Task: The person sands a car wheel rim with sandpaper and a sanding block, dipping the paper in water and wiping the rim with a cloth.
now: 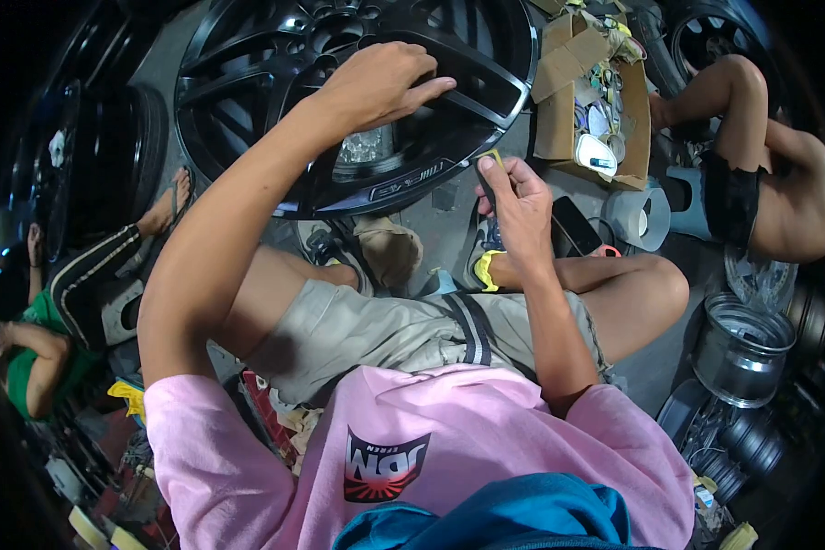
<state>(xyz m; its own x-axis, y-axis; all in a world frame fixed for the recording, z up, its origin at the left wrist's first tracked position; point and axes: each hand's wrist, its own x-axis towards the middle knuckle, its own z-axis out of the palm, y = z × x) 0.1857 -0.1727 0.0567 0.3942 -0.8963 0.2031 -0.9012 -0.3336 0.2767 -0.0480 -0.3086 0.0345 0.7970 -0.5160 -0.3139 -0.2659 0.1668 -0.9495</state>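
Note:
A black multi-spoke car wheel rim (pixel 408 183) lies in front of my knees, with white lettering on its near edge. My left hand (pixel 385 81) reaches over its spokes, thumb stretched away from the curved fingers; whether it touches the metal I cannot tell. By the rim's right edge, my right hand (pixel 522 206) pinches a small flat strip (pixel 494 174), dark with a yellowish end, between thumb and fingers. Its exact kind does not show. Through the spokes, a clear, crinkled-looking object (pixel 365 148) is visible under the wheel.
An open cardboard box (pixel 552 128) of small items stands right of the rim. A dark phone (pixel 573 225) lies near my right knee. Another person (pixel 742 156) sits at the right; one in green (pixel 41 357) is at the left. A bare silver wheel (pixel 747 348) stands at right.

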